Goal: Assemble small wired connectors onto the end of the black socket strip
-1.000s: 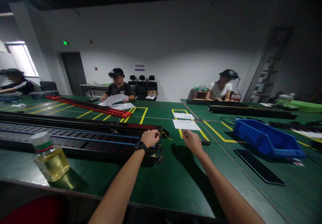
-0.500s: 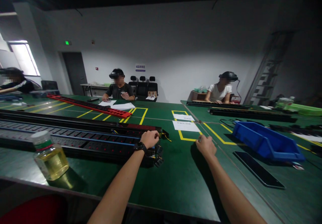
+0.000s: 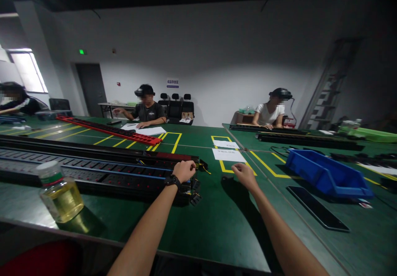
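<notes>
My left hand [image 3: 184, 171] lies at the right end of a long black slotted tray [image 3: 118, 176] with blue strips and small red dots. Its fingers are closed at the tray's corner; whatever they grip is hidden. Just past them a black and yellow wire end [image 3: 205, 167] sticks out, and black connectors [image 3: 195, 198] hang below the wrist side of the tray's end. To the right, my right hand [image 3: 246, 176] is raised over the green table, thumb and fingers pinched together. Anything between those fingertips is too small to make out. White paper sheets [image 3: 228, 155] lie just beyond it.
A blue bin [image 3: 328, 174] and a dark phone [image 3: 318, 208] lie on the right. A bottle of yellow liquid [image 3: 60, 193] stands at front left. Behind the tray lies a red ladder-like frame [image 3: 145, 139]. Co-workers [image 3: 149, 108] sit across the table.
My right hand has moved left and slightly up, nearer my left hand. My left hand stays at the tray's end. The co-worker opposite has shifted their arms.
</notes>
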Tool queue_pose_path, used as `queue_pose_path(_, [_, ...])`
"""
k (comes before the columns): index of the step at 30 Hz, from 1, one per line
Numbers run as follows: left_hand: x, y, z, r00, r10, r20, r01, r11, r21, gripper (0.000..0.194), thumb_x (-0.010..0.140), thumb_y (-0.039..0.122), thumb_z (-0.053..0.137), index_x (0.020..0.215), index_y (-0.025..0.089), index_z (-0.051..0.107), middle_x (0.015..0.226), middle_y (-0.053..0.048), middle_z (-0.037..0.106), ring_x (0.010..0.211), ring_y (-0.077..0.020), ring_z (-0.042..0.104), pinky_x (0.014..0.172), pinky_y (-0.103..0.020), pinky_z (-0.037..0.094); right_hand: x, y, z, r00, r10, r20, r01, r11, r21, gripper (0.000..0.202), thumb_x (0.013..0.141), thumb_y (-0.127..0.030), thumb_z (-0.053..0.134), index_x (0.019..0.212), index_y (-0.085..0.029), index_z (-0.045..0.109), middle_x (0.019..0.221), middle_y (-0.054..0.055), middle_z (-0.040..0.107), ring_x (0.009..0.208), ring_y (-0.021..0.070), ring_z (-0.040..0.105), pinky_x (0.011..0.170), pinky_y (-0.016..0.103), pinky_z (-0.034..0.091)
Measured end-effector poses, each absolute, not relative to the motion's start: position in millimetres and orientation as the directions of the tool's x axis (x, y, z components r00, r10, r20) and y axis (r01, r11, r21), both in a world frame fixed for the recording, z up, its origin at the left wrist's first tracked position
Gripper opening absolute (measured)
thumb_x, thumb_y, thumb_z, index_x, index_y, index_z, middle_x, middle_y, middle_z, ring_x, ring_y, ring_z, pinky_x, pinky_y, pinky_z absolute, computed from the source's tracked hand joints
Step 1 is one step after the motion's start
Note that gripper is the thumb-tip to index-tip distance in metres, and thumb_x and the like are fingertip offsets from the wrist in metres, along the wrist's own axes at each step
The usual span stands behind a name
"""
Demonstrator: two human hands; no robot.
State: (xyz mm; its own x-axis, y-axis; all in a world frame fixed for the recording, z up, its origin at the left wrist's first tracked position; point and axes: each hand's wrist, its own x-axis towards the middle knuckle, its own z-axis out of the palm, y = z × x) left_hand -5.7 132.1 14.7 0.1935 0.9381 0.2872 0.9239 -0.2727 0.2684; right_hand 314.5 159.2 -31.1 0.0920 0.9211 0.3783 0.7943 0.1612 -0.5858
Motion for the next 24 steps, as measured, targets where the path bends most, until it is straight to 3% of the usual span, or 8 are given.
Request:
queue_pose_path(3, [-6.2, 131.3, 15.8, 0.199, 0.937, 0.287, 0.923, -0.278, 0.268, 0.024, 0.091, 0.032, 0.061, 0.107, 0.032, 0.079, 0.102, -0.001, 0.082, 0.098, -0.0220, 0.075, 0.088, -0.029, 0.054, 314.9, 160.5, -31.7, 0.160, 0.906, 0.392, 0.789, 0.122, -0.603, 0.030, 0.093, -0.035, 0.053, 0.094, -0.020, 0.079, 0.093, 0.011, 0.078, 0.086, 0.0236, 0.071, 0.071, 0.029, 0.046])
queue_pose_path(7, [-5.7, 129.4, 18.0, 0.196, 0.939, 0.284, 0.924, -0.274, 0.268, 0.024, 0.091, 0.031, 0.061, 0.108, 0.032, 0.079, 0.102, -0.001, 0.082, 0.098, -0.0210, 0.075, 0.089, -0.028, 0.054, 312.2, 155.4, -37.4, 0.136, 0.937, 0.322, 0.883, 0.033, -0.468, 0.026, 0.095, -0.036, 0.056, 0.095, -0.022, 0.078, 0.092, 0.011, 0.078, 0.084, 0.0246, 0.069, 0.064, 0.029, 0.038])
queue_pose_path(12, [-4.9, 127.9, 19.8, 0.193, 0.941, 0.279, 0.925, -0.270, 0.268, 0.024, 0.091, 0.031, 0.061, 0.107, 0.031, 0.079, 0.102, -0.001, 0.082, 0.097, -0.0217, 0.075, 0.088, -0.029, 0.054, 301.0, 149.1, -39.2, -0.066, 0.966, 0.249, 0.880, 0.174, -0.442, 0.036, 0.099, -0.050, 0.055, 0.100, -0.021, 0.077, 0.087, 0.010, 0.076, 0.078, 0.0227, 0.067, 0.061, 0.028, 0.032])
queue_pose_path(17, [-5.5, 128.4, 19.4, 0.189, 0.941, 0.279, 0.924, -0.267, 0.273, 0.024, 0.091, 0.032, 0.062, 0.107, 0.032, 0.079, 0.101, -0.001, 0.082, 0.097, -0.0216, 0.075, 0.087, -0.029, 0.054, 287.3, 149.5, -43.5, -0.193, 0.944, 0.267, 0.813, 0.306, -0.496, 0.026, 0.095, -0.036, 0.058, 0.111, -0.020, 0.071, 0.075, 0.004, 0.071, 0.067, 0.0188, 0.062, 0.059, 0.027, 0.030])
queue_pose_path(21, [-5.4, 128.8, 19.7, 0.186, 0.944, 0.272, 0.925, -0.262, 0.276, 0.023, 0.090, 0.032, 0.063, 0.107, 0.032, 0.079, 0.100, -0.001, 0.082, 0.096, -0.0211, 0.075, 0.085, -0.027, 0.054, 278.0, 150.7, -48.2, -0.122, 0.957, 0.262, 0.794, 0.253, -0.553, 0.022, 0.095, -0.029, 0.056, 0.112, -0.019, 0.067, 0.068, 0.001, 0.067, 0.065, 0.0184, 0.060, 0.060, 0.026, 0.031])
queue_pose_path(24, [-5.0, 128.4, 20.2, 0.185, 0.945, 0.270, 0.925, -0.260, 0.277, 0.023, 0.090, 0.032, 0.063, 0.106, 0.031, 0.079, 0.100, -0.001, 0.082, 0.096, -0.0208, 0.075, 0.085, -0.027, 0.054, 274.7, 148.8, -45.1, -0.079, 0.971, 0.224, 0.849, 0.183, -0.496, 0.020, 0.097, -0.032, 0.057, 0.111, -0.021, 0.066, 0.075, 0.002, 0.069, 0.070, 0.0194, 0.061, 0.062, 0.027, 0.031])
